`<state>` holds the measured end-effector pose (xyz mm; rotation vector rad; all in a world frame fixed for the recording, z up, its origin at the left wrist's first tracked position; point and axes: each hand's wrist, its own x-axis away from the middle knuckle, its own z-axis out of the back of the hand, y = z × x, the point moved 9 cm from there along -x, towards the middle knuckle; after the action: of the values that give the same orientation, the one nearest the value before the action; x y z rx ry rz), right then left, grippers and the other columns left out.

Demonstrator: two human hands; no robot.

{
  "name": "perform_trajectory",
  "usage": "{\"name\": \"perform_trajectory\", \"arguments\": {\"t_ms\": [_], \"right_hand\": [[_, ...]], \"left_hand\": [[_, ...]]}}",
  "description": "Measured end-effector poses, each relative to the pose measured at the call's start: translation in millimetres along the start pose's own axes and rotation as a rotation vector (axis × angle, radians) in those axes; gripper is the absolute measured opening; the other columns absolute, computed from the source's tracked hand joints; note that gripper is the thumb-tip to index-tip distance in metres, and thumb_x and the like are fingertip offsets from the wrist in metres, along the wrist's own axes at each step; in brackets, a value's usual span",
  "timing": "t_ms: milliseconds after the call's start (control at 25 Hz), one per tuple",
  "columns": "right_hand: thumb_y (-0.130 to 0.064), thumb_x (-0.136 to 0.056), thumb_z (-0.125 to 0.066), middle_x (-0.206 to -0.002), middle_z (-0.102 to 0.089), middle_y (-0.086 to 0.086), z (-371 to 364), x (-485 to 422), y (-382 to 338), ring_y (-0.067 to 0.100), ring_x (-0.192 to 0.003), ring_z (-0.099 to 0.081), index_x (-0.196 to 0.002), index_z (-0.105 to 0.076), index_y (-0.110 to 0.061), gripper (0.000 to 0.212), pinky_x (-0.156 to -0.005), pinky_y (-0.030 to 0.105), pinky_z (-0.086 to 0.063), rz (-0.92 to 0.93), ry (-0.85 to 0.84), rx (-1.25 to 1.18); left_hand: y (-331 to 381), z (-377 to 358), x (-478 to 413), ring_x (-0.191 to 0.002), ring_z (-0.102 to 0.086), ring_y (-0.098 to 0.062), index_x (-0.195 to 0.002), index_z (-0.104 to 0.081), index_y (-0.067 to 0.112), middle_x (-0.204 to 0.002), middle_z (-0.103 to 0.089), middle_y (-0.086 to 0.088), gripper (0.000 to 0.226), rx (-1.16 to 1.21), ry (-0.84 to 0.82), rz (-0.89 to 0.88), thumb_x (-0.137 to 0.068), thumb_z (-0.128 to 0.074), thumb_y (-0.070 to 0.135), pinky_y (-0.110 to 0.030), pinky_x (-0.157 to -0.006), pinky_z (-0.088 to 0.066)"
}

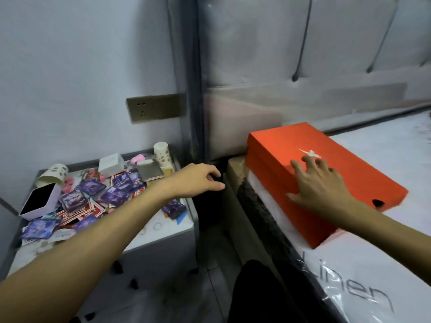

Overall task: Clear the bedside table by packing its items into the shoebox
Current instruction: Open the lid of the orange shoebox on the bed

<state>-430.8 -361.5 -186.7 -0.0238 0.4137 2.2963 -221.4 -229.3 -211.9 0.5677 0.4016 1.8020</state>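
1. A glossy plastic-wrapped white mattress [373, 264] lies nearest, on the right
2. To the left, a white-topped, grey-rimmed bedside table [163, 231] carries scattered shiny purple square cards [114, 195] and a lilac rectangular box [40, 201] showing a black face
3. The left hand [200, 180] hovers past the table's right edge, fingers loosely curled, holding nothing
4. The right hand [319, 183] rests with spread, straight fingers on the closed matte orange cardboard shoebox [279, 145], which sits on the mattress
5. At the table's back stand a small white box [110, 164] and an upright patterned paper cup [163, 152]
6. Behind is a tufted padded headboard [303, 43]
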Motion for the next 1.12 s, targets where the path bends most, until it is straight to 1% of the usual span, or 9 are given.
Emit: {"name": "perform_trajectory", "arguments": {"t_ms": [160,320,480,600,720,880,1000,1080,1120], "right_hand": [[-0.050,-0.074,-0.063,-0.129,-0.041,0.012,-48.4,34.2,16.4,0.034,-0.111,-0.045,-0.142,-0.023,-0.017,0.086,-0.085,0.043,-0.046,-0.038,-0.048,0.020],[-0.029,-0.078,-0.059,-0.119,-0.047,0.013,-46.0,28.1,14.2,0.034,-0.104,-0.049,-0.134,-0.030,-0.010,0.066,-0.079,0.043,-0.046,-0.053,-0.026,-0.015],[-0.034,-0.074,-0.062,-0.105,-0.055,0.009,-18.0,19.1,30.1,0.033,-0.094,-0.058,-0.108,-0.039,-0.013,0.047,-0.059,0.034,-0.034,-0.031,0.000,-0.058],[-0.041,-0.070,-0.065,-0.104,-0.062,0.010,20.3,10.4,50.5,0.035,-0.090,-0.062,-0.104,-0.045,-0.013,0.048,-0.061,0.033,-0.035,-0.033,0.064,-0.134],[-0.046,-0.068,-0.063,-0.103,-0.063,0.010,63.8,5.6,74.8,0.037,-0.090,-0.062,-0.106,-0.055,-0.014,0.050,-0.064,0.034,-0.037,-0.059,0.149,-0.192],[-0.055,-0.079,-0.056,-0.097,-0.066,0.007,117.7,23.7,158.6,0.032,-0.084,-0.063,-0.108,-0.062,-0.020,0.045,-0.069,0.036,-0.046,-0.254,0.466,-0.200],[-0.047,-0.089,-0.056,-0.115,-0.060,0.009,106.5,50.1,264.9,0.030,-0.097,-0.061,-0.124,-0.055,-0.017,0.047,-0.081,0.040,-0.049,-0.570,0.694,-0.440],[-0.035,-0.090,-0.056,-0.124,-0.056,0.014,48.1,54.1,317.7,0.032,-0.108,-0.057,-0.131,-0.047,-0.013,0.047,-0.091,0.043,-0.048,-0.778,0.652,-0.760],[-0.031,-0.090,-0.055,-0.125,-0.056,0.015,8.1,50.6,326.5,0.033,-0.109,-0.057,-0.133,-0.043,-0.010,0.049,-0.094,0.045,-0.049,-0.843,0.571,-0.947]], "left_hand": [[35.3,-38.9,-22.5,-0.097,-0.063,-0.011,-0.127,-0.062,0.023,-0.118,-0.070,0.001,0.042,0.069,0.026,-0.009,-0.091,-0.065,0.044,-0.025,-0.090,-0.047],[54.5,-68.1,-45.3,-0.107,-0.062,-0.021,-0.132,-0.055,0.025,-0.125,-0.064,-0.003,0.046,-0.020,0.015,-0.046,-0.091,-0.062,0.044,-0.039,-0.093,-0.051],[77.6,-74.6,-73.8,-0.120,-0.057,-0.021,-0.142,-0.047,0.020,-0.136,-0.058,-0.004,0.059,0.168,0.065,-0.039,-0.091,-0.064,0.043,-0.028,-0.095,-0.045],[104.4,-85.7,-92.9,-0.130,-0.050,-0.031,-0.148,-0.036,0.017,-0.143,-0.052,-0.012,0.068,0.285,0.142,-0.010,-0.091,-0.062,0.046,-0.036,-0.102,-0.042],[133.9,-96.9,-105.9,-0.126,-0.051,-0.040,-0.147,-0.037,0.024,-0.136,-0.056,-0.020,0.066,0.186,0.190,0.012,-0.091,-0.057,0.052,-0.043,-0.099,-0.044],[137.6,-105.1,-111.9,-0.102,-0.064,-0.033,-0.123,-0.058,0.014,-0.110,-0.068,-0.008,0.045,0.082,0.120,0.099,-0.090,-0.062,0.044,-0.036,-0.081,-0.051],[141.2,-104.1,-108.6,-0.077,-0.067,-0.028,-0.096,-0.058,0.010,-0.087,-0.067,-0.009,0.024,0.100,0.116,0.122,-0.088,-0.064,0.032,-0.035,-0.065,-0.053],[149.3,-105.4,-107.5,-0.079,-0.066,-0.033,-0.074,-0.056,0.009,-0.082,-0.067,-0.013,0.018,0.109,0.100,0.088,-0.083,-0.064,0.023,-0.037,-0.067,-0.051],[151.3,-105.4,-106.9,-0.084,-0.065,-0.036,-0.071,-0.057,0.007,-0.084,-0.069,-0.016,0.019,0.113,0.094,0.087,-0.082,-0.064,0.021,-0.038,-0.071,-0.053]]}}
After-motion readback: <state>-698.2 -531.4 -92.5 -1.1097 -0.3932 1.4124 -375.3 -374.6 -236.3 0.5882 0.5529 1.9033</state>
